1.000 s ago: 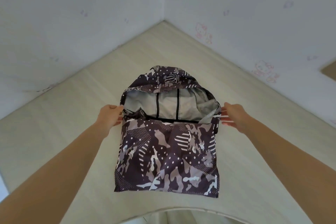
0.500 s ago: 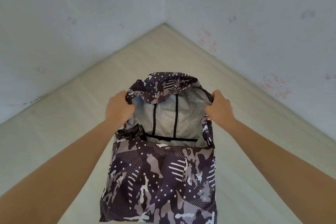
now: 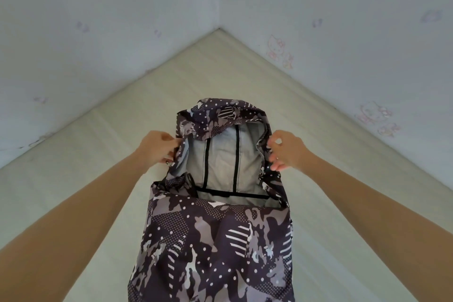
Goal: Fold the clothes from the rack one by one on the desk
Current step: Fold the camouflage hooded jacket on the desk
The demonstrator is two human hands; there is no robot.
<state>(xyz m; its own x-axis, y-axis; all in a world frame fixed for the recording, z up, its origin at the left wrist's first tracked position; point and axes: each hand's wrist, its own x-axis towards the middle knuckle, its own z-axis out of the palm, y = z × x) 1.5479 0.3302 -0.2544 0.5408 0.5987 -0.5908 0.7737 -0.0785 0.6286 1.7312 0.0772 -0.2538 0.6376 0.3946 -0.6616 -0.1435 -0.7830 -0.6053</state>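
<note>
A dark camouflage-print hooded jacket (image 3: 215, 240) lies folded on the pale wooden desk (image 3: 98, 179), its hood toward the far corner. The hood's grey lining with black seam stripes (image 3: 221, 159) faces up. My left hand (image 3: 157, 148) pinches the hood's left edge. My right hand (image 3: 285, 151) grips the hood's right edge with curled fingers. Both edges are lifted slightly off the desk. The jacket's lower end runs out of the bottom of the view.
The desk sits in a corner between two pale walls (image 3: 343, 19). Faint cartoon stickers (image 3: 278, 52) mark the right wall. Bare desk surface lies on both sides of the jacket and beyond the hood.
Both hands moved from the jacket's shoulders up to the hood's side edges and took hold of them. The view shifted closer, so the jacket's lower hem left the frame.
</note>
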